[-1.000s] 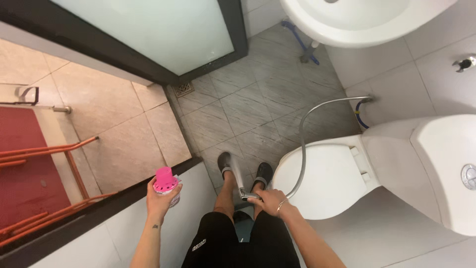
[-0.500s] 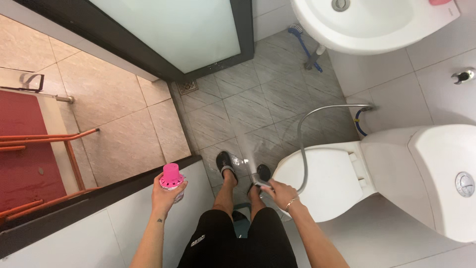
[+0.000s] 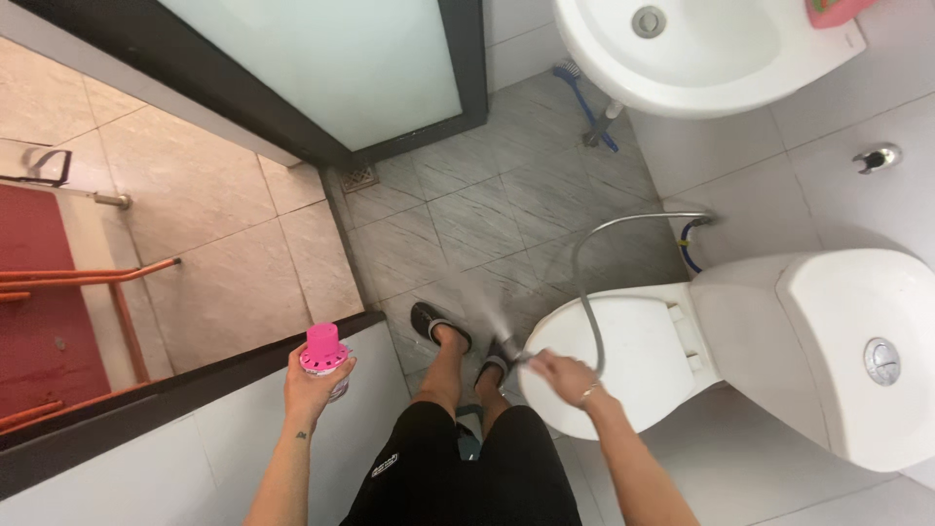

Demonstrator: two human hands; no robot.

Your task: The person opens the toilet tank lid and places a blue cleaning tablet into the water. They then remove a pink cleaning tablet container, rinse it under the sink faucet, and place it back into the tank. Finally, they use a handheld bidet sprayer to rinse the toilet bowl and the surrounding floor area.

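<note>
Right hand (image 3: 560, 373) shifted right, gripping sprayer hose (image 3: 581, 282) | left hand (image 3: 310, 385) grasps pink-capped bottle (image 3: 325, 356) by wall edge

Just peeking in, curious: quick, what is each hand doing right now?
Left hand: closed around a pink-capped bottle, held upright.
Right hand: closed on a spray nozzle with a metal hose, spraying water toward the floor.

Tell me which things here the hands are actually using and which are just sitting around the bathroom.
In use:
- pink-capped bottle, held in the left hand
- spray hose, its nozzle gripped by the right hand, spraying toward the tiled floor

Just there:
- toilet, lid closed
- sink
- blue brush on the floor under the sink
- glass door
</note>
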